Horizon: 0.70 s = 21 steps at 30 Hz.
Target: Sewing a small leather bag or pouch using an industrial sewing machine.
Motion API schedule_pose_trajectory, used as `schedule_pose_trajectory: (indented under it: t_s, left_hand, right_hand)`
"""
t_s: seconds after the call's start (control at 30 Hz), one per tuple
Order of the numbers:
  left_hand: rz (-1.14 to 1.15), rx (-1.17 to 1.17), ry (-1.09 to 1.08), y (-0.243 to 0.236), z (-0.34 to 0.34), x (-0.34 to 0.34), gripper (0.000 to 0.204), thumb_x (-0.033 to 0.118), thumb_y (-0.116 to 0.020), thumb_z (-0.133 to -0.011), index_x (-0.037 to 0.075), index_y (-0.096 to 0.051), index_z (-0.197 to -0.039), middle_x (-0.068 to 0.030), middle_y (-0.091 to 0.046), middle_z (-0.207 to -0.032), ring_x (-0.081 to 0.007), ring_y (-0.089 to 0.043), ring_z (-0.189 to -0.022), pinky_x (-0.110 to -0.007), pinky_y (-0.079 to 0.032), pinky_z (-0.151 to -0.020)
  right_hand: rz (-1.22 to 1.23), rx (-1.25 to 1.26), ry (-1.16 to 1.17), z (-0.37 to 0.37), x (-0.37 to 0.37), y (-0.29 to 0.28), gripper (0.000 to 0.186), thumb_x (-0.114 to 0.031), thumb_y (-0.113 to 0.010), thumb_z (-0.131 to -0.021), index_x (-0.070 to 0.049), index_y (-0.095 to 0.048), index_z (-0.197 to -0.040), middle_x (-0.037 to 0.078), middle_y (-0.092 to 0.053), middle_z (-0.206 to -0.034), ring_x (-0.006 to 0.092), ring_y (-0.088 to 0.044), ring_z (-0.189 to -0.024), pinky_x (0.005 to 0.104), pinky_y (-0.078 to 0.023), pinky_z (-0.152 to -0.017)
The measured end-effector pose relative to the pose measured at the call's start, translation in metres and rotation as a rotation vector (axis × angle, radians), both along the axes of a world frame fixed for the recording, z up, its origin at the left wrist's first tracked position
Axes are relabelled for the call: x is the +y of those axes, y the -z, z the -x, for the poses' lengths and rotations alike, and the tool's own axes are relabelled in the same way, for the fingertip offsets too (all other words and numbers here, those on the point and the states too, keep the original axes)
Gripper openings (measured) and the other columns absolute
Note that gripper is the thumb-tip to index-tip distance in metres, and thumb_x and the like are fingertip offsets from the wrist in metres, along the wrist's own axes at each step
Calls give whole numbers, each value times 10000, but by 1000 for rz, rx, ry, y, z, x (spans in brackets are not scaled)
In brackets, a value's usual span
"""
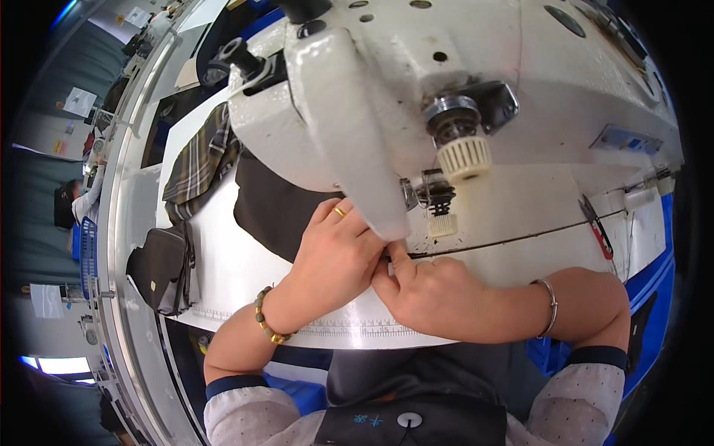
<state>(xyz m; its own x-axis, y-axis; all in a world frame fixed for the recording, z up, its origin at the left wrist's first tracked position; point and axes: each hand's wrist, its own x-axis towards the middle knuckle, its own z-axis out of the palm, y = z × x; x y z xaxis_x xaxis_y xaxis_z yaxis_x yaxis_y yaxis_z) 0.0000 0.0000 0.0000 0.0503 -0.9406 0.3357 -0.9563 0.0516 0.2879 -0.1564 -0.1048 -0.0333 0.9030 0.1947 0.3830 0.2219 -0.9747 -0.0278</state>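
A piece of black cloth point(279, 212) lies flat under the white sewing machine head point(349, 126). My left hand point(335, 256), with a ring and a bead bracelet, rests over its right edge, fingers bent and closed on it, the tips partly hidden by the machine. Close against it, my right hand point(439, 293) is closed too, thumb and index finger pinched beside the needle area. A small dark bit of the cloth shows between the two hands. The needle and presser foot are hidden behind the machine's front cover.
Red-handled thread snips point(597, 229) lie on the white table point(520, 260) to the right. At the left are a folded plaid cloth point(197, 167) and a dark folded piece point(160, 267). A ruler strip point(349, 327) runs along the near edge. Cream tension knobs point(465, 157) jut above my right hand.
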Motion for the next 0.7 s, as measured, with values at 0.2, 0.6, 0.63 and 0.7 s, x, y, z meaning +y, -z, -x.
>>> schedule_pose_trajectory:
  t_s: [0.2,0.6,0.63,0.7]
  left_hand:
    - [23,22,22,3,-7,-5,189,12,-731,-665,23,-691,-849,-75,-611,-903,-280,-578,-828,-384,-474,-779]
    - [-4,120,-136,5,-41,-5,125,124,-715,-879,0,-702,-871,-139,-592,-695,-315,-583,-639,-396,-451,-580]
    - [-18,111,-141,3,-46,-2,166,158,-710,-909,-4,-699,-868,-153,-600,-689,-321,-581,-632,-394,-451,-581]
    - [-8,22,-189,1,-53,-5,178,183,-728,-895,6,-705,-897,-158,-632,-715,-328,-605,-622,-395,-461,-570]
  right_hand:
    - [10,-58,23,-3,0,2,233,-107,-626,-791,40,-671,-967,351,-664,-1003,136,-555,-430,267,-415,-360]
    - [-20,-116,70,-17,-13,7,211,-156,-664,-763,-12,-630,-913,36,-557,-599,111,-551,-448,264,-399,-361]
    - [-25,-121,79,-18,-14,7,202,-183,-668,-792,-19,-627,-903,37,-564,-592,124,-560,-449,277,-404,-366]
    - [-24,-134,86,-18,-16,4,203,-210,-672,-822,-26,-623,-893,37,-571,-585,137,-569,-450,291,-410,-372]
